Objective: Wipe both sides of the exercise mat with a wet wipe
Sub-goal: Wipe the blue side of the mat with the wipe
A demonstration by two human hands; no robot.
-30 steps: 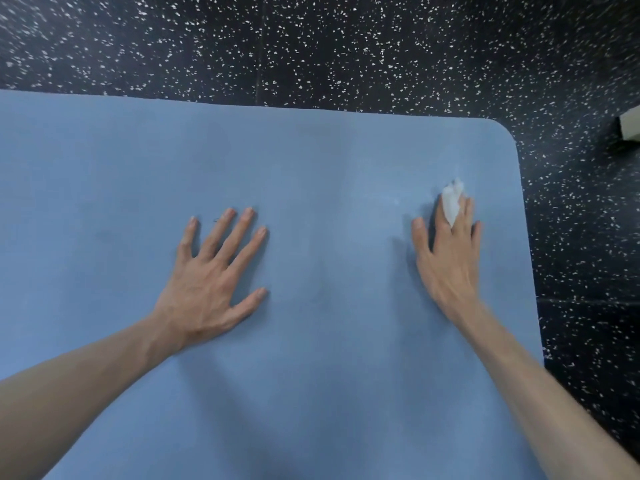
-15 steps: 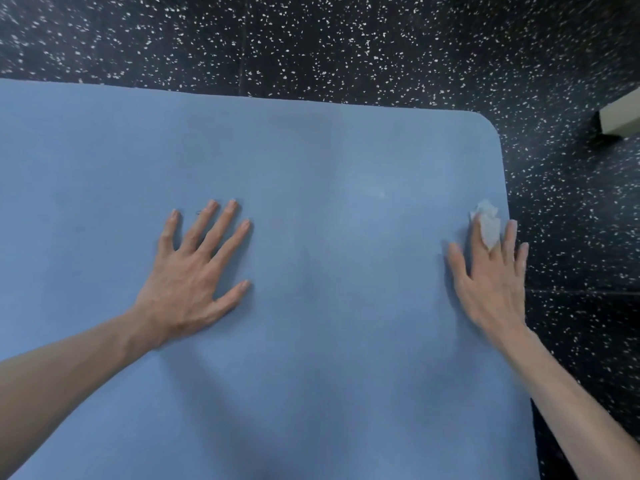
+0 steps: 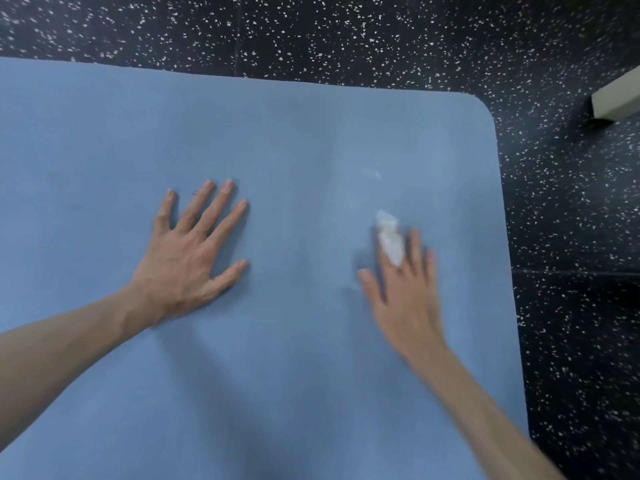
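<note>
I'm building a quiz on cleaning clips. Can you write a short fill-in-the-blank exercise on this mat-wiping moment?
1. The wet wipe lies under the fingers of the ____ hand.
2. The left hand lies flat on the exercise mat with its fingers ____.
3. The mat's colour is ____.
4. The mat lies on a black, white-____ floor.

Missing words: right; spread; blue; speckled

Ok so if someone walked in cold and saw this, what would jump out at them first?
The big blue exercise mat fills most of the view, lying on a black speckled floor. The left hand presses flat on it with fingers spread, left of centre. The right hand, blurred, presses a white wet wipe under straight fingers toward the mat's right side.
</note>
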